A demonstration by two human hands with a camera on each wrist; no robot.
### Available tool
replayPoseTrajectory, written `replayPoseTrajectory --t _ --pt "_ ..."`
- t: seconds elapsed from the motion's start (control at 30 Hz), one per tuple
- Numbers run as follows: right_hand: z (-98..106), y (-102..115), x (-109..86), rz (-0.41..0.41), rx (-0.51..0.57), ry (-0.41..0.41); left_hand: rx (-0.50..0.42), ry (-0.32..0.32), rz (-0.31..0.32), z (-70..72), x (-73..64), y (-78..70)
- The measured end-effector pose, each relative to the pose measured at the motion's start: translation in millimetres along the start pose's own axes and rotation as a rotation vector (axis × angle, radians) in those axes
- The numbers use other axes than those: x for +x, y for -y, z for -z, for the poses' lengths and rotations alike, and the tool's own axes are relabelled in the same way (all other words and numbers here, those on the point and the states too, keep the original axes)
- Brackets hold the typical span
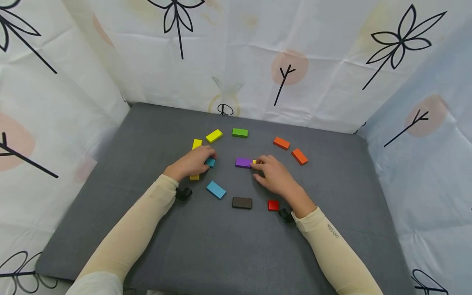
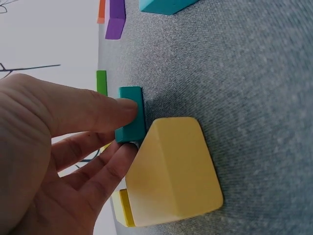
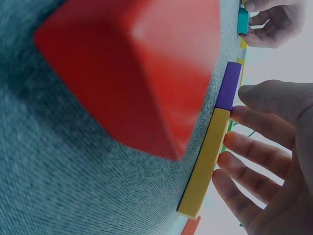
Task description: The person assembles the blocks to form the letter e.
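My left hand (image 1: 191, 162) pinches a teal block (image 2: 130, 93) between thumb and fingers at the left of the grey table. A yellow block (image 2: 181, 171) lies close beside those fingers; the hand covers most of it in the head view. My right hand (image 1: 275, 174) has its fingers extended along a longer yellow block (image 3: 205, 161), its fingertips at the block's side. That block lies end to end with a purple block (image 1: 243, 163). In the right wrist view, the thumb is near the purple block. The head view shows only a small bit of the yellow one.
Around the hands on the grey table (image 1: 236, 246) lie yellow (image 1: 214, 136), green (image 1: 240, 132) and several other blocks: orange (image 1: 281, 142), light blue (image 1: 216, 190), dark brown (image 1: 241, 203). A red block (image 1: 273, 205) sits near my right wrist. White patterned cloth (image 1: 236, 53) hangs behind.
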State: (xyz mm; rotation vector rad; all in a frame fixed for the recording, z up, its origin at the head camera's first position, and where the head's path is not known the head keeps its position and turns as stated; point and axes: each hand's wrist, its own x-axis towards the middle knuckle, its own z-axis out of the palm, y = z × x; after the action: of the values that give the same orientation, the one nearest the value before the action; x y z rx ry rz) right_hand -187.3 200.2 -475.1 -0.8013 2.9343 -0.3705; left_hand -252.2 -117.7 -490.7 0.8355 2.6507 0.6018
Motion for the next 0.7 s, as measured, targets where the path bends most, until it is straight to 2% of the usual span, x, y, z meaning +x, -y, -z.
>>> replayPoseTrajectory --t 0.23,0.5,0.7 --pt "-1 -1 0.2 -0.008 0.013 0.002 0.005 -0.013 0.004 -1.2 2.1 -2.4" --pt "-1 -1 0.9 -0.006 0.021 0.002 -0.003 -0.030 -0.038 0.7 6.2 -11.7" --pt "-3 -2 0.9 -0.016 0.027 -0.002 0.002 -0.022 -0.054 0.3 14.8 -20.6"
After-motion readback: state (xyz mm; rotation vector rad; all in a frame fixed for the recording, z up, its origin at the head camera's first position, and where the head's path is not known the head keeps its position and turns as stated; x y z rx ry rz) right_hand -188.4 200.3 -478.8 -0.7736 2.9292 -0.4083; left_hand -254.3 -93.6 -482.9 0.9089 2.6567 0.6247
